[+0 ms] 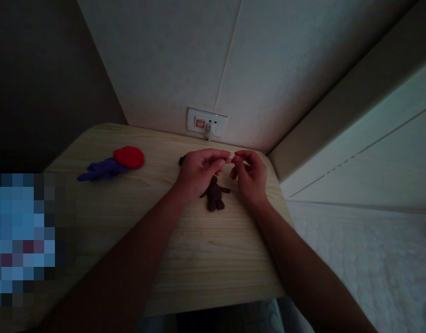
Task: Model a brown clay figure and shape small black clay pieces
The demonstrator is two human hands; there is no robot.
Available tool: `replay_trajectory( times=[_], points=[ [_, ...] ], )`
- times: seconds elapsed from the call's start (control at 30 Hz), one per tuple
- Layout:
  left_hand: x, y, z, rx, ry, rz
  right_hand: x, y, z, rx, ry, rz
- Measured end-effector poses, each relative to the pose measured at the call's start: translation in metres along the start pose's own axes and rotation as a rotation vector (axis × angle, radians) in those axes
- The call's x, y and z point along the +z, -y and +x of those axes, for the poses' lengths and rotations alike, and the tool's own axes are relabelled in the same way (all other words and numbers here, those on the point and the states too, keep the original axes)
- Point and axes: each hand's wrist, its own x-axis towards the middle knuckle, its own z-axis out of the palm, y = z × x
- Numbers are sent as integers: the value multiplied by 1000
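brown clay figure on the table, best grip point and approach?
Probably the torso of the brown figure, pinched across its sides from above. It lies flat on the table with thin arms and legs sticking out, which look likely to bend. The left hand covers its head end, so come in from the near, leg end. The right hand hovers beside it.

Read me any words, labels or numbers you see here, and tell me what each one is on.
None can be read.
The wall socket plate has a red patch with a pale mark, too small and blurred to read.
The brown clay figure by the hands, the purple and red clay figure and the wooden table carry no writing.
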Motion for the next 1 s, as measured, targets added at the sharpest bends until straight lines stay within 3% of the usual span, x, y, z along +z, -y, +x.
replay_trajectory(
  times=[0.33, 1.0],
  points=[
    [-3, 1, 1, 35, -60, 52, -2, -3, 1, -18, -5, -78],
    [-5, 3, 3, 35, -132, 60, 0, 8, -1, 29, 22, -23]
  ],
)
